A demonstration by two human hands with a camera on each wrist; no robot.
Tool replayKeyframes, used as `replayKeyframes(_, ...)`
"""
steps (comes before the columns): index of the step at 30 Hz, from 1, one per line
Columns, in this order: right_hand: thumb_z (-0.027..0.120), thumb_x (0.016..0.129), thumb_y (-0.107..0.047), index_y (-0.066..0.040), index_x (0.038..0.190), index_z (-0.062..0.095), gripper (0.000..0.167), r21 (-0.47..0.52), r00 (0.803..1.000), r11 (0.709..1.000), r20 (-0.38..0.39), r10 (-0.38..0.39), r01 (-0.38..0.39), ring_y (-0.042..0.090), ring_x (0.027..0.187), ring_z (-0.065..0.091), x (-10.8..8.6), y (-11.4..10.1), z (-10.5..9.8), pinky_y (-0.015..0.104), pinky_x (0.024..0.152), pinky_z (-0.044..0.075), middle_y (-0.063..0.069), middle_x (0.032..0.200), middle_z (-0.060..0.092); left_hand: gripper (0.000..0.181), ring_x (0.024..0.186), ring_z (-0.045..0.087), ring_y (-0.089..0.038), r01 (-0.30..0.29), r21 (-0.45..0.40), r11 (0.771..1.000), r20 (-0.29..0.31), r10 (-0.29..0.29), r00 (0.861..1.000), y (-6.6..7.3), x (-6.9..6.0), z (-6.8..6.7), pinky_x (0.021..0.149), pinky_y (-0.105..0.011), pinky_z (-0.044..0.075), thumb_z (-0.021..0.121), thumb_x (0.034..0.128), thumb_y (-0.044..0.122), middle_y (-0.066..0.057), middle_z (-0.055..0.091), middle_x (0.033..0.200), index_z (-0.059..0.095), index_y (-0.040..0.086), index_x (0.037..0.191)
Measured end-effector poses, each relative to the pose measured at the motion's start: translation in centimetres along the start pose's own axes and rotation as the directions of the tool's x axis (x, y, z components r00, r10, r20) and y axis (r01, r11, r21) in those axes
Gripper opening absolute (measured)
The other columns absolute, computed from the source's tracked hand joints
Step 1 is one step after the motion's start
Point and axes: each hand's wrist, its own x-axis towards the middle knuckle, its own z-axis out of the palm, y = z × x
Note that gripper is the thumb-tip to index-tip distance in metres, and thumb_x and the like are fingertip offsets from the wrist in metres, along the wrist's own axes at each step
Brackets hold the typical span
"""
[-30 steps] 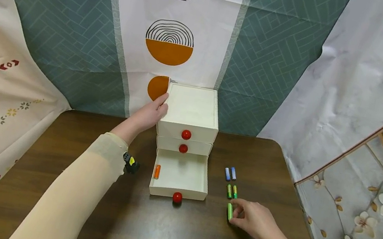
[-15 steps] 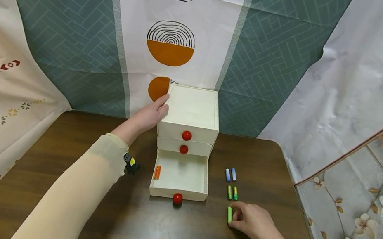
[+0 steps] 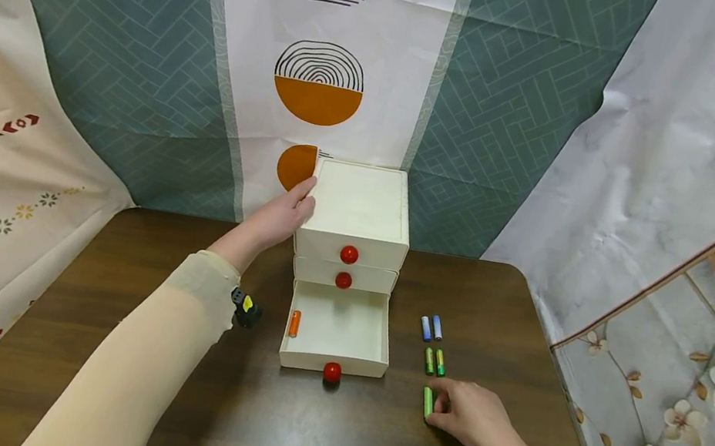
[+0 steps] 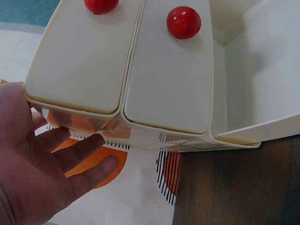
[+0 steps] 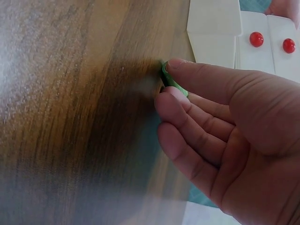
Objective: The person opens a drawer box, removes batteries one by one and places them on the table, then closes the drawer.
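Note:
A small white drawer unit (image 3: 361, 200) with red knobs stands at the back of the table; its lowest drawer (image 3: 347, 331) is pulled out. An orange battery (image 3: 295, 324) lies along that drawer's left wall. My left hand (image 3: 277, 218) rests against the unit's upper left side, and in the left wrist view its fingers (image 4: 77, 157) are spread loosely along that side. To the right of the drawer, my right hand (image 3: 471, 412) pinches a light green battery (image 3: 428, 403) between thumb and fingers, at the tabletop. The right wrist view shows this battery (image 5: 176, 84) partly covered by the thumb.
Two blue-and-white batteries (image 3: 431, 328) lie right of the drawer, with two green ones (image 3: 434, 361) just nearer. The upper two drawers are closed. Patterned cloths (image 3: 514, 123) hang behind and beside the dark wooden table (image 3: 322, 444).
My right hand has shifted very slightly toward the near edge with the light green battery. The left hand stays on the drawer unit. The head view has tilted a little.

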Motion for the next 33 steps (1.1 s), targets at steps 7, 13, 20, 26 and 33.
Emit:
replayKeyframes(7, 0.097, 0.082, -0.023, -0.013, 0.127, 0.079, 0.049, -0.006, 1.000, 1.000, -0.012, -0.008, 0.008, -0.008, 0.065, 0.048, -0.06, 0.02, 0.12, 0.027, 0.061, 0.046, -0.031, 0.076, 0.059, 0.069, 0.169, 0.017, -0.031, -0.016, -0.013, 1.000, -0.004, 0.016, 1.000, 0.11, -0.19, 0.01, 0.136, -0.052, 0.014, 0.032, 0.1190, 0.044, -0.007, 0.014, 0.185, 0.011, 0.022, 0.180)
replayKeyframes(13, 0.097, 0.082, -0.024, -0.011, 0.128, 0.078, 0.051, 0.009, 1.000, 1.000, -0.006, -0.003, 0.003, -0.009, 0.066, 0.049, -0.09, 0.03, 0.09, 0.028, 0.062, 0.047, -0.030, 0.077, 0.061, 0.069, 0.169, 0.017, -0.032, -0.026, -0.013, 1.000, -0.007, 0.025, 1.000, 0.07, -0.26, -0.01, 0.136, -0.052, 0.014, 0.033, 0.1189, 0.044, -0.007, 0.015, 0.185, 0.011, 0.022, 0.180)
replayKeyframes(20, 0.097, 0.083, -0.024, -0.012, 0.132, 0.078, 0.054, 0.021, 1.000, 1.000, 0.010, 0.010, -0.011, -0.008, 0.066, 0.049, -0.10, 0.01, 0.02, 0.028, 0.062, 0.046, -0.030, 0.077, 0.061, 0.069, 0.169, 0.016, -0.031, -0.022, -0.015, 1.000, -0.003, 0.022, 1.000, 0.15, -0.28, 0.00, 0.136, -0.053, 0.014, 0.032, 0.1189, 0.044, -0.006, 0.014, 0.185, 0.010, 0.023, 0.180)
replayKeyframes(26, 0.097, 0.083, -0.025, -0.012, 0.132, 0.077, 0.054, 0.020, 1.000, 1.000, 0.014, 0.009, -0.009, -0.008, 0.066, 0.049, -0.09, 0.01, -0.04, 0.028, 0.062, 0.046, -0.030, 0.077, 0.061, 0.069, 0.169, 0.017, -0.032, -0.026, -0.016, 1.000, -0.004, 0.026, 1.000, 0.07, -0.17, 0.03, 0.136, -0.053, 0.014, 0.033, 0.1189, 0.043, -0.007, 0.014, 0.185, 0.010, 0.022, 0.180)
replayKeyframes(33, 0.097, 0.084, -0.026, -0.012, 0.132, 0.077, 0.055, 0.017, 1.000, 1.000, 0.021, 0.004, -0.005, -0.008, 0.067, 0.050, -0.07, -0.02, -0.12, 0.029, 0.064, 0.048, -0.030, 0.078, 0.062, 0.069, 0.169, 0.017, -0.031, -0.024, -0.021, 0.999, 0.000, 0.024, 1.000, 0.00, -0.15, -0.02, 0.136, -0.053, 0.015, 0.032, 0.1190, 0.044, -0.007, 0.014, 0.185, 0.010, 0.022, 0.180)
